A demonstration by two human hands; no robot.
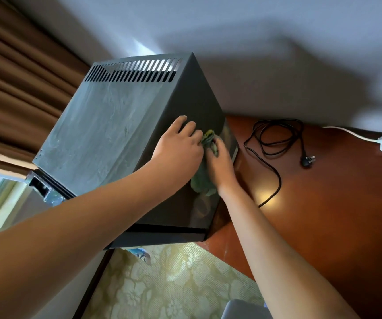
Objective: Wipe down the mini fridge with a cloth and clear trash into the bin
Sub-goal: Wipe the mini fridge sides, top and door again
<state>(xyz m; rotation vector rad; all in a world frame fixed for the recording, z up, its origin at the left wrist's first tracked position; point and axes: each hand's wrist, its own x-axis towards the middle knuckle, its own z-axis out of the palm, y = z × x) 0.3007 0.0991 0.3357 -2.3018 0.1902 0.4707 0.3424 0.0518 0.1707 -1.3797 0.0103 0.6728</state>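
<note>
Wiping step: both hands, left hand (179, 143) and right hand (222, 162), pinch the crumpled green cloth (205, 183) against the dark grey metal mini fridge (107, 134) side, near the wooden bench (323, 203) edge; next, sweep the dusty top.

Matt dusty fridge (107, 125), glossy wood tbl (323, 215)
</note>
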